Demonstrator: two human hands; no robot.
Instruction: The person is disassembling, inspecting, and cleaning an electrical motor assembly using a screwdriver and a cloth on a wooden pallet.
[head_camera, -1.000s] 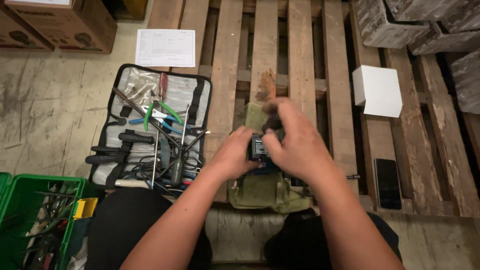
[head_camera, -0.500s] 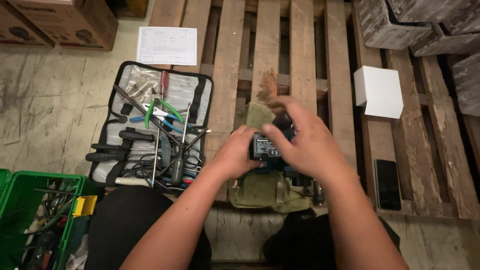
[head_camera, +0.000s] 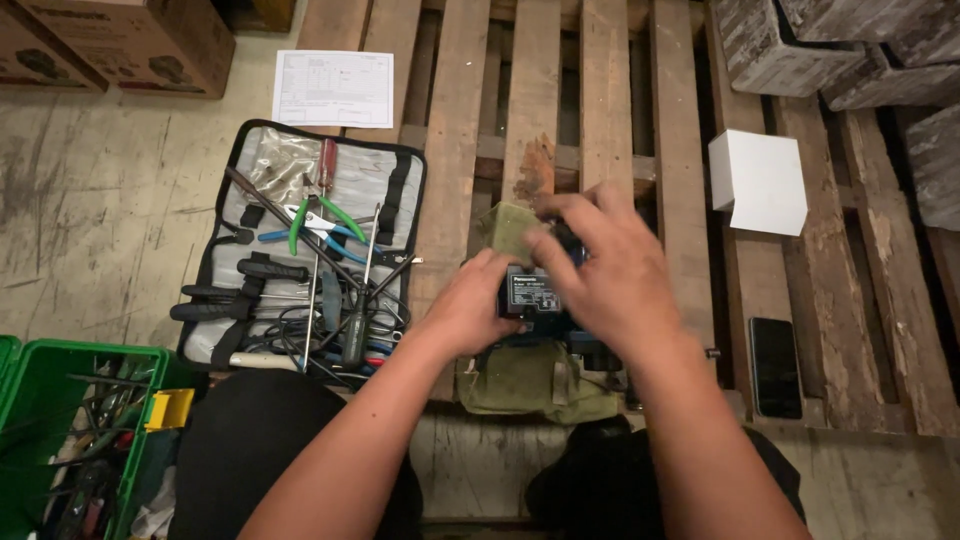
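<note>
Boxy black device (head_camera: 533, 295) w/ label: left hand (head_camera: 470, 305) & right hand (head_camera: 610, 270) both grasping; olive canvas pouch (head_camera: 535, 385) beneath.

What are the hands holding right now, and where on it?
Both hold a small dark device: the left hand grips its left end, the right hand wraps over its top and right side. What the device is cannot be told.

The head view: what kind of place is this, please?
Probably a warehouse or workshop floor: a wooden pallet on bare concrete, cardboard boxes, and an open tool roll beside a green crate.
</note>
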